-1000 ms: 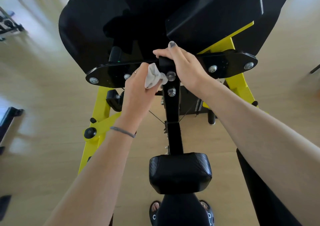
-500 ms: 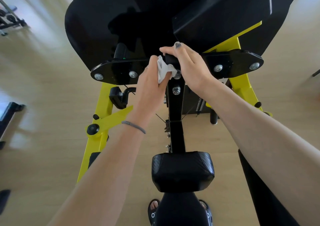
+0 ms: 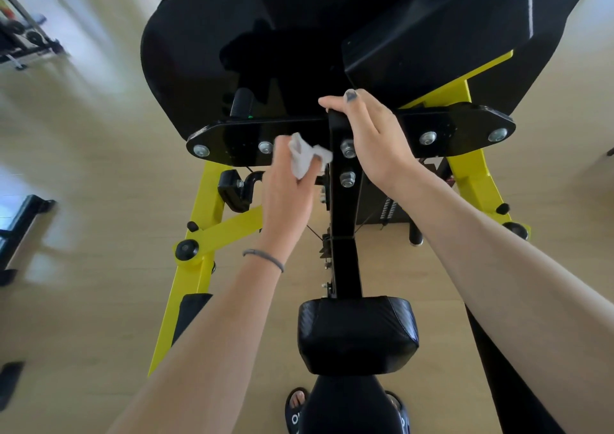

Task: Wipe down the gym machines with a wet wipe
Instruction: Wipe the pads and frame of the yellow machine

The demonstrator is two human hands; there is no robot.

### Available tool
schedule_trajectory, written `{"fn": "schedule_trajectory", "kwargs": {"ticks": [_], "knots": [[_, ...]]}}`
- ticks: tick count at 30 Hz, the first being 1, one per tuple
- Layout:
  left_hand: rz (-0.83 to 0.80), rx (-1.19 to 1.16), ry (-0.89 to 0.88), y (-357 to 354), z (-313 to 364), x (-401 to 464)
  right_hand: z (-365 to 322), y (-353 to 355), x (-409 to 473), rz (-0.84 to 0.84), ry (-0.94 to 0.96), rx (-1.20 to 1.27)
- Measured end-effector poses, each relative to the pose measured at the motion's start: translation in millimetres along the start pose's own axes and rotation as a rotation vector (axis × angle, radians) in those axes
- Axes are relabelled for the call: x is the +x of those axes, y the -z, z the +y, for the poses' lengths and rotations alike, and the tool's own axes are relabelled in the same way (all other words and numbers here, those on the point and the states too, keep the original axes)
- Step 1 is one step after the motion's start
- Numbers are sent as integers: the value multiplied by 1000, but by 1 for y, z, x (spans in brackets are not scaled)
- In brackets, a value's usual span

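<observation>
Showing as a small crumpled white wad, the wet wipe (image 3: pixel 307 157) is bunched between the fingers of the left hand (image 3: pixel 287 191), one loose corner sticking out toward the black upright post (image 3: pixel 344 207) of the gym machine (image 3: pixel 265 51). It is sitting just in front of the black crossbar (image 3: pixel 232 141), beside a silver bolt (image 3: pixel 265 146), though whether it is touching the bar is unclear. The machine is looking glossy black above, with yellow legs (image 3: pixel 202 221) spreading down to the pale wooden floor (image 3: pixel 83 174) and a black padded seat (image 3: pixel 357 334) at the foot of the post.

The left hand is curling around the wipe, gripping it, with the forearm reaching up from the lower left and a thin grey band (image 3: pixel 264 259) circling the wrist. The right hand (image 3: pixel 372 141) is wrapping over the top of the post where it meets the crossbar, fingers curled around it, thumb lying along the top, a dark painted nail facing up. Its forearm is stretching in from the lower right. A sandalled foot (image 3: pixel 297 407) is showing under the seat.
</observation>
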State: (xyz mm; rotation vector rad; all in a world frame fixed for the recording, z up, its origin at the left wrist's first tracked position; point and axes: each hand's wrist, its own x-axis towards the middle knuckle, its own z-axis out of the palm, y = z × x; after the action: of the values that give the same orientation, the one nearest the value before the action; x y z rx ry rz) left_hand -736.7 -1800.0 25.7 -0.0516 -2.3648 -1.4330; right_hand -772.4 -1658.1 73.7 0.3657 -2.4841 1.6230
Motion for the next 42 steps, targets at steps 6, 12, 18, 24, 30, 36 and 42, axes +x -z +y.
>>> {"fn": "schedule_trajectory", "kwargs": {"ticks": [6,12,18,24,30,36,42], "knots": [[86,24,161,7,-14,8,1,-4,1,21,24,-16],[108,-181,257,-19,18,10,4,-3,3,38,48,-69],[103,-382,386,-18,29,12,4,-4,3,54,62,-50],[214,-402,467,-26,28,28,4,-6,3,66,73,-48],[324,-558,806,-40,-5,8,3,-4,3,46,58,-67],[320,-598,693,-27,12,19,3,-7,4,71,68,-79],[353,-591,559,-25,28,29,4,-6,4,72,74,-76]]}}
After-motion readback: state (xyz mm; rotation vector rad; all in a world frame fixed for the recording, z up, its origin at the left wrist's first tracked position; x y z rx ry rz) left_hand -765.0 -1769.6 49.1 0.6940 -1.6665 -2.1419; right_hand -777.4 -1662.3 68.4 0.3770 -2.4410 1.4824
